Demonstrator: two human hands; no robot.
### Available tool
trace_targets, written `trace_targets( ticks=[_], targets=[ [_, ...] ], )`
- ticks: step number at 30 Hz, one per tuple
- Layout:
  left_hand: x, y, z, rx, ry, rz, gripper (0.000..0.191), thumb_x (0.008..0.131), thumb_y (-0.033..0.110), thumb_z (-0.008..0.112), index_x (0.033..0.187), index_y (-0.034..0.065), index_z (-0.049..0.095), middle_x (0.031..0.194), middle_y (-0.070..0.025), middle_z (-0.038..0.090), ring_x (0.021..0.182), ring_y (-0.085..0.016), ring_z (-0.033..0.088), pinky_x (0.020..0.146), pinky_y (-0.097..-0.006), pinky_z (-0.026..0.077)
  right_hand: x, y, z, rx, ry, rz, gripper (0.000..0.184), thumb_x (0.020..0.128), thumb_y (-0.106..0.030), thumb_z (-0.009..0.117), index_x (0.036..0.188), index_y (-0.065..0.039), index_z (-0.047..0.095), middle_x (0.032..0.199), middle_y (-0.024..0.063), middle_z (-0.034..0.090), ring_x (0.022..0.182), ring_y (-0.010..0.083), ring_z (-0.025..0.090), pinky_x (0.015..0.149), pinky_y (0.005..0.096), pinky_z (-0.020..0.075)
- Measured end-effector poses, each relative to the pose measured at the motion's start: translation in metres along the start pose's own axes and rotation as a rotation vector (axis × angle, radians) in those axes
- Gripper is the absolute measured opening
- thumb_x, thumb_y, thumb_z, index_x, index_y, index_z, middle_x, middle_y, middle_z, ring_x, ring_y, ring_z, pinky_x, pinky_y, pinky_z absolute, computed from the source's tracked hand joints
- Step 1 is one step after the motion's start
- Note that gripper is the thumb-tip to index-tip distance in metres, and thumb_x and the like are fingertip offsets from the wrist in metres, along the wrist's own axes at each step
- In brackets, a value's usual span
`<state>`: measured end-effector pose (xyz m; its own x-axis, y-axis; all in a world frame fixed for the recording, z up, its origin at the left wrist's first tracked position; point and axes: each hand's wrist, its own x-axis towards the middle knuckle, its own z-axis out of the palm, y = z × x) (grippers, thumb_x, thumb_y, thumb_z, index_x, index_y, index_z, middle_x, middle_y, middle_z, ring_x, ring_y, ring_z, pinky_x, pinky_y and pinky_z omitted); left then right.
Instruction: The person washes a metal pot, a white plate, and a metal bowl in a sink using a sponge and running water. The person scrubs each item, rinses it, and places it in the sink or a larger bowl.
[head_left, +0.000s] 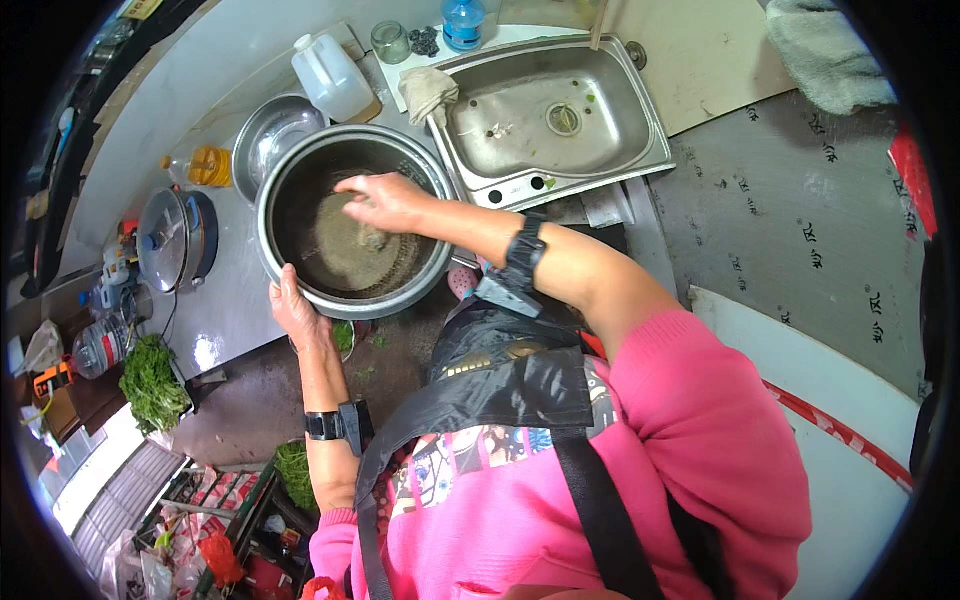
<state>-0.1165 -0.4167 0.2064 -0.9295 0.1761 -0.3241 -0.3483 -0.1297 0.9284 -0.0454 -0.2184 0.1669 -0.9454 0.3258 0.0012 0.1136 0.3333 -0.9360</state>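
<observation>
A large, deep metal pot stands tilted towards me at the front edge of the counter. Its inside is dark, with a greyish-brown patch across the bottom; whether that is liquid or residue is unclear. My left hand grips the near left rim, thumb on top and fingers on the outer side. Inside the pot is my right hand, its index finger stretched out and the other fingers bent. A small, blurred lump shows just below that palm, and I cannot make out whether the hand holds it.
Right of the pot is a stainless steel sink with green scraps and a cloth over its corner. Behind stand a metal basin and a plastic jug. A lidded electric pan and leafy greens are at left.
</observation>
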Motion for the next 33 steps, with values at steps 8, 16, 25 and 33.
trace_targets(
  ticks=[8,16,25,33],
  targets=[
    [0.000,-0.047,0.038,-0.086,-0.098,-0.242,0.015,0.077,0.004,0.057,0.092,0.0069,0.057,0.082,-0.0024,0.058,0.074,-0.016,0.057,0.070,-0.0287,0.048,-0.095,0.100,-0.135,-0.217,0.318,0.244,0.025,0.084,-0.030,0.053,0.090,-0.009,0.065,0.081,0.0170,0.063,0.076,0.0335,0.061,0.068,0.0394,0.0472],
    [0.011,-0.122,0.072,-0.101,0.010,-0.409,0.016,0.072,0.006,0.055,0.088,0.0059,0.055,0.081,-0.0018,0.053,0.077,-0.016,0.051,0.074,-0.0283,0.044,-0.171,0.237,-0.250,-0.534,0.114,0.775,0.032,0.083,-0.031,0.046,0.096,-0.008,0.063,0.098,0.0183,0.061,0.094,0.0363,0.055,0.083,0.0423,0.0432],
    [-0.033,-0.169,0.070,-0.162,0.217,-0.447,0.034,0.074,0.009,0.057,0.107,0.0013,0.056,0.102,-0.0119,0.061,0.093,-0.026,0.058,0.088,-0.0367,0.046,-0.122,0.424,-0.286,-0.552,-0.186,0.882,0.047,0.084,-0.032,0.048,0.122,-0.004,0.050,0.122,0.0183,0.050,0.111,0.0330,0.049,0.094,0.0384,0.0384],
    [-0.062,-0.192,0.066,-0.193,0.301,-0.539,0.043,0.074,0.024,0.058,0.109,0.0007,0.056,0.106,-0.0124,0.060,0.098,-0.028,0.056,0.090,-0.0385,0.043,-0.074,0.508,-0.273,0.419,0.385,1.269,0.031,0.084,-0.021,0.054,0.109,-0.003,0.051,0.078,0.0085,0.058,0.054,0.0150,0.056,0.044,0.0314,0.0445]
  ],
)
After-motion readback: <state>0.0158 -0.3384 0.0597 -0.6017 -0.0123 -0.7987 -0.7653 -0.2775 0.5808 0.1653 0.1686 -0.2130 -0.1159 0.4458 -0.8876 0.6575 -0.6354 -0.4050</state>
